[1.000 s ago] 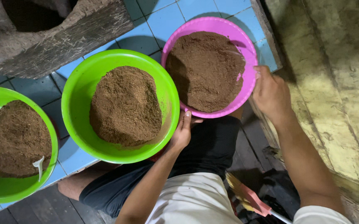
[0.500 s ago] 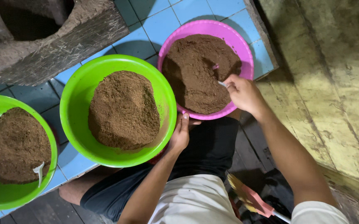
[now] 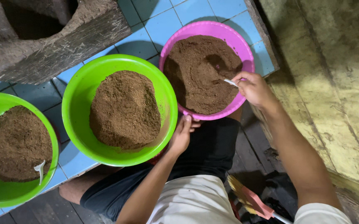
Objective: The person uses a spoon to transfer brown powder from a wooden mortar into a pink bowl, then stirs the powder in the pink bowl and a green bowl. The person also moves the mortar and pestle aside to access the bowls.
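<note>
A pink bowl [image 3: 212,30] of brown powder sits on the blue tiled ledge. My right hand [image 3: 255,88] is over its right rim, shut on a small white spoon [image 3: 230,82] whose tip digs into the powder. A green bowl [image 3: 80,95] heaped with the same brown powder stands to its left. My left hand [image 3: 181,135] holds the near right rim of that green bowl, just under the pink bowl's edge. A second green bowl [image 3: 5,199] at far left also holds powder, with a white spoon [image 3: 39,169] stuck in it.
A rough wooden mortar block [image 3: 63,45] with a dark hollow stands at the top left. Blue tiles [image 3: 163,25] cover the ledge. Worn wooden planks [image 3: 337,83] run along the right. A pink-handled brush [image 3: 252,201] lies near my lap.
My right hand moved from the pink bowl's outer right rim inward over the powder and now holds the white spoon in it. The left hand stayed on the green bowl's rim.
</note>
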